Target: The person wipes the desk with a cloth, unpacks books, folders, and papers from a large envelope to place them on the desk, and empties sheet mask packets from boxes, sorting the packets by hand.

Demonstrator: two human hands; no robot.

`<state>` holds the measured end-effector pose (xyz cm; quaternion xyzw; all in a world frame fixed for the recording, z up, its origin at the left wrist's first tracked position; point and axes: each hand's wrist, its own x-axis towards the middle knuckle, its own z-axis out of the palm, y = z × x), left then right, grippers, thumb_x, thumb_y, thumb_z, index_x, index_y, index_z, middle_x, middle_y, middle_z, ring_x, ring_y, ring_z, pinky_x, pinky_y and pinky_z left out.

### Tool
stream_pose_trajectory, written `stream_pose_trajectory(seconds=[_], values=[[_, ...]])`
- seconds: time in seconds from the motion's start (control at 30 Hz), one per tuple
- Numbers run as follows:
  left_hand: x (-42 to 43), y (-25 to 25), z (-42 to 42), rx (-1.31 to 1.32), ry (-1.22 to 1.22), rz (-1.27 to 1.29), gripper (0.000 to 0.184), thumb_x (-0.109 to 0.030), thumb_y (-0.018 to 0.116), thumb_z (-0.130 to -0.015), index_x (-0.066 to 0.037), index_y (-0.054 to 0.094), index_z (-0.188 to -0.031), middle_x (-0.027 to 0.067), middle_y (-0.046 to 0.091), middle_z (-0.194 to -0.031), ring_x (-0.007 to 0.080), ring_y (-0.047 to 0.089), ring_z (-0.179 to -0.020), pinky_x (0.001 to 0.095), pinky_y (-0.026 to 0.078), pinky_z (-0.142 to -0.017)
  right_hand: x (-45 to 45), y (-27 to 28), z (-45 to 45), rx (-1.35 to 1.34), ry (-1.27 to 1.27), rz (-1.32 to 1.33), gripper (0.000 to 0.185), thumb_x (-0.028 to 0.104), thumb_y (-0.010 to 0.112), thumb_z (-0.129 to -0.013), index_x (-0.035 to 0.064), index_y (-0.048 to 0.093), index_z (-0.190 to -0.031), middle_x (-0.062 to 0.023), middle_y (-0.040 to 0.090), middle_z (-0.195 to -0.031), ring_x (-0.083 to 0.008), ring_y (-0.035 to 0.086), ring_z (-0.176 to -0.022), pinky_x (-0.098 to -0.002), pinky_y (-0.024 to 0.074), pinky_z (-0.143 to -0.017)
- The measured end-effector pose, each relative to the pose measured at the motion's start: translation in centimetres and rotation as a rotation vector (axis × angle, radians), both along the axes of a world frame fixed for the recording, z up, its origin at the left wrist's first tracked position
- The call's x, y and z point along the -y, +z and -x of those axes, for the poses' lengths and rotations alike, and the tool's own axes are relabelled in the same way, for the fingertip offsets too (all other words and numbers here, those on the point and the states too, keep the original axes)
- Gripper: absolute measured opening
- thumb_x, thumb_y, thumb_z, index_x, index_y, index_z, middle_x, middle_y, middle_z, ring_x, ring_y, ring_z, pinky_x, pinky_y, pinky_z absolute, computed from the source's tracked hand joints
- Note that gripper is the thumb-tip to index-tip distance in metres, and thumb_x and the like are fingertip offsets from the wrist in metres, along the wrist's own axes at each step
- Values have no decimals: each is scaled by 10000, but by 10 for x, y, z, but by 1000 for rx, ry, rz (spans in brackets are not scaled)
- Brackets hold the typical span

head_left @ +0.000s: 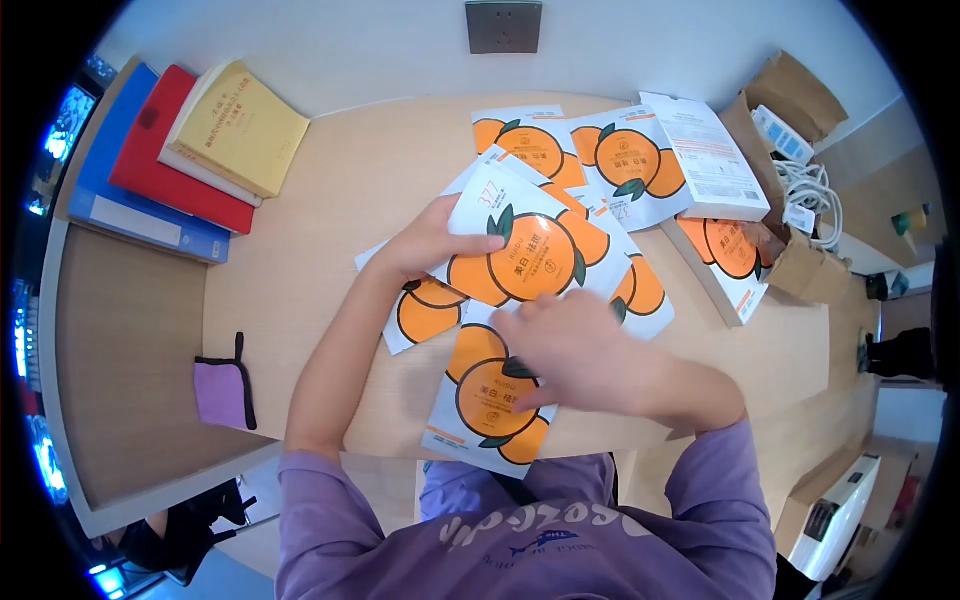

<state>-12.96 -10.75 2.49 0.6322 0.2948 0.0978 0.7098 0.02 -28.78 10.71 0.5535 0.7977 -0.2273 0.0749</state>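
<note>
My left hand (428, 240) grips the left edge of a white packet with orange fruit pictures (540, 250), its thumb on the front and the other fingers behind. Over the lower packet (490, 400), near the front edge of the desk, is my right hand (570, 350), blurred by motion. Its fingers lie at that packet's upper right part; whether they pinch it cannot be made out. More of the same packets lie under and behind the held one, among them one at the back (530, 140) and one to its right (630, 160).
White boxes (715, 165) lie at the right, beside an open cardboard box (790, 265) with a power strip and coiled cable (815, 195). Folders (170, 150) and a yellow book (240, 125) are at the back left. A purple pouch (222, 392) rests on the left.
</note>
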Motion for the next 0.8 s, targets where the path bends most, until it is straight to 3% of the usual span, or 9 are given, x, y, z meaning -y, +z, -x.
stream_pose_trajectory(seconds=[0.1, 0.13, 0.23, 0.33, 0.43, 0.53, 0.63, 0.73, 0.8], values=[[-1, -3, -1, 29, 51, 127, 474, -205, 735, -870, 32, 572, -1246, 113, 674, -1137, 153, 665, -992, 302, 562, -844, 7, -35, 27, 209, 34, -199, 709, 451, 862, -621, 52, 531, -1104, -54, 594, -933, -203, 600, -935, -330, 475, -640], [-2, -5, -1, 47, 70, 183, 448, -216, 712, -895, 32, 575, -1242, 113, 677, -1129, 146, 671, -975, 292, 571, -823, 7, -38, 27, 145, 21, -189, 736, 445, 874, -578, 39, 527, -1084, -54, 566, -992, -182, 552, -980, -305, 454, -673], [-1, -5, -1, 68, 76, 168, 394, -221, 662, -938, 29, 584, -1232, 113, 678, -1125, 136, 679, -955, 273, 582, -789, 9, -46, 31, 211, -17, -674, 752, 422, 883, -564, 32, 529, -1100, -67, 554, -1013, -192, 539, -1007, -301, 436, -732], [-4, -10, -1, 78, 62, 173, 442, -238, 661, -939, 42, 561, -1266, 137, 662, -1167, 157, 679, -989, 281, 593, -794, 4, -40, 25, 217, -7, -478, 744, 414, 874, -579, 22, 543, -1118, -72, 543, -1029, -193, 519, -1018, -294, 411, -765], [-3, -9, 0, 85, 52, 172, 431, -236, 653, -944, 39, 562, -1263, 141, 662, -1170, 157, 681, -989, 279, 596, -794, -2, -51, 19, 50, 73, -346, 678, 424, 854, -614, 13, 581, -1079, -69, 537, -1012, -187, 513, -994, -284, 403, -752], [-5, -12, 0, 76, 57, 175, 433, -238, 652, -944, 36, 558, -1266, 147, 663, -1168, 160, 688, -981, 274, 600, -781, 1, -48, 26, 106, 46, -331, 598, 455, 827, -643, 12, 606, -979, -65, 541, -976, -185, 512, -981, -291, 410, -743], [-2, -8, -1, 88, 96, 207, 403, -206, 640, -947, 56, 552, -1241, 140, 680, -1117, 160, 703, -941, 289, 605, -772, 10, -43, 32, 242, -44, -352, 596, 506, 816, -638, 16, 606, -903, -47, 553, -868, -190, 545, -905, -298, 429, -652], [-1, -2, -1, 21, 153, 194, 419, -207, 633, -949, 70, 531, -1246, 166, 680, -1108, 180, 715, -929, 293, 616, -748, 12, -36, 37, 262, -72, -176, 618, 559, 802, -632, 24, 587, -853, -15, 563, -756, -178, 570, -790, -303, 433, -545], [-4, -6, 0, 42, 122, 226, 452, -229, 638, -947, 59, 521, -1275, 168, 669, -1143, 182, 708, -958, 294, 615, -760, 11, -41, 36, 220, -81, -197, 632, 582, 802, -621, 31, 573, -828, -3, 560, -707, -164, 573, -725, -297, 433, -508]])
